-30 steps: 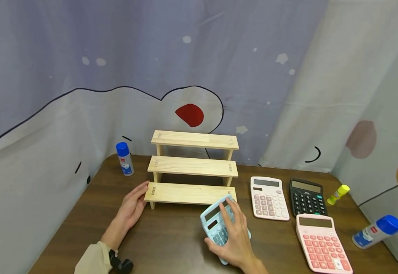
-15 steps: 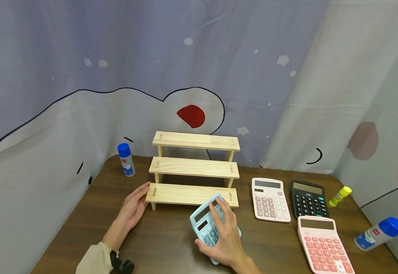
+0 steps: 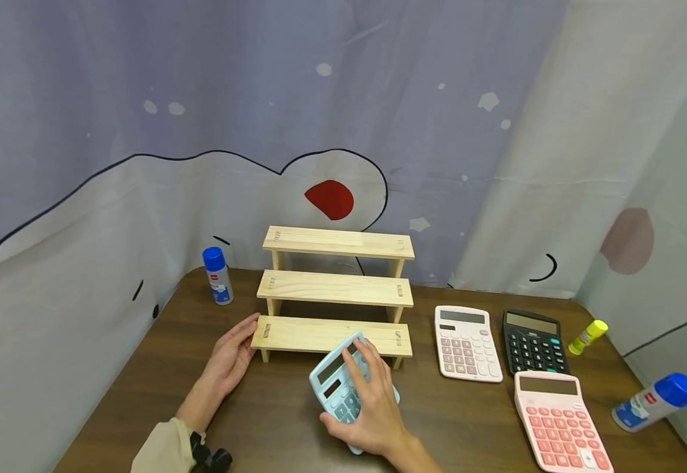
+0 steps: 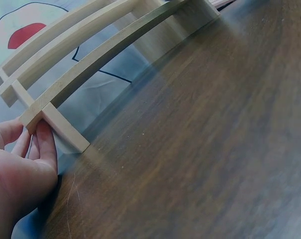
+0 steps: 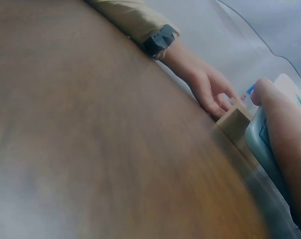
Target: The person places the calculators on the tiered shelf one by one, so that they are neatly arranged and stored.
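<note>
A three-tier wooden display stand (image 3: 325,334) stands at the middle back of the table. My left hand (image 3: 227,358) pinches the left end of its lowest board; in the left wrist view the thumb lies above the board (image 4: 100,62) and the fingers below. In front of the bottom step my right hand (image 3: 369,407) grips a light blue calculator (image 3: 332,387) across its face, thumb at the left edge and fingers spread near the far edge. The calculator is turned at an angle. Seen from the right wrist, its side edge (image 5: 262,144) is tilted off the table, and part is hidden by the hand.
Right of the stand lie a white calculator (image 3: 467,345), a black calculator (image 3: 534,341) and a pink calculator (image 3: 562,420). A yellow glue stick (image 3: 588,336) and a blue-capped bottle (image 3: 653,402) lie farther right. Another blue-capped bottle (image 3: 217,276) stands back left. A printed curtain (image 3: 201,98) hangs behind.
My right hand has carried the light blue calculator leftward along the front of the lowest step. The left hand has kept its hold on the stand, which has not visibly moved.
</note>
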`<state>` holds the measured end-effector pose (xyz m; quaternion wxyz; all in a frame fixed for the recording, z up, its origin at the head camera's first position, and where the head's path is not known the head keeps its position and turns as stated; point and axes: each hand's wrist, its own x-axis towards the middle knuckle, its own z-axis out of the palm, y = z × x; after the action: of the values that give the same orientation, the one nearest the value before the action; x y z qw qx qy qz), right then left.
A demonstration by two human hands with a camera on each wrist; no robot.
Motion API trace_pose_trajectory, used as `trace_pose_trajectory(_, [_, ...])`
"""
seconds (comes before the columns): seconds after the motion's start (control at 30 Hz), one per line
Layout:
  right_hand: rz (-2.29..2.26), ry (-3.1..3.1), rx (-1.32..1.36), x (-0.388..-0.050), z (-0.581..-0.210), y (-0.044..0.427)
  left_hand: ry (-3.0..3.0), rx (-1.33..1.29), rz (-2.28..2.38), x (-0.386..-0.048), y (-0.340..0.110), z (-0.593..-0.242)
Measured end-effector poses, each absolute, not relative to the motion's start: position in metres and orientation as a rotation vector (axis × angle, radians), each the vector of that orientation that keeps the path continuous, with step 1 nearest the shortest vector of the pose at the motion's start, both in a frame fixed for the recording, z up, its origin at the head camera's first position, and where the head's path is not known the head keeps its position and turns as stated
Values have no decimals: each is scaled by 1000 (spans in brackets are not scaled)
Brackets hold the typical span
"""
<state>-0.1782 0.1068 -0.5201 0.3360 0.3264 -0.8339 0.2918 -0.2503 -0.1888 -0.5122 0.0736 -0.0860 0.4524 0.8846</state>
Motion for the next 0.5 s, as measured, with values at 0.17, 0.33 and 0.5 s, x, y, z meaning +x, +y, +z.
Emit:
trace_pose_trajectory(0.17, [768,-2175,880,-179,-521,95,1326,-284,2664,-251,-189,-513])
trace_pose_trajectory(0.33, [772,-2191,909,-178,-521,83,1344,-295,2654,-252,-188,-514])
trace_pose_trajectory(0.5, [762,-2216,947,-176,-520,71,1347,-310,2657,-252,-188,-513])
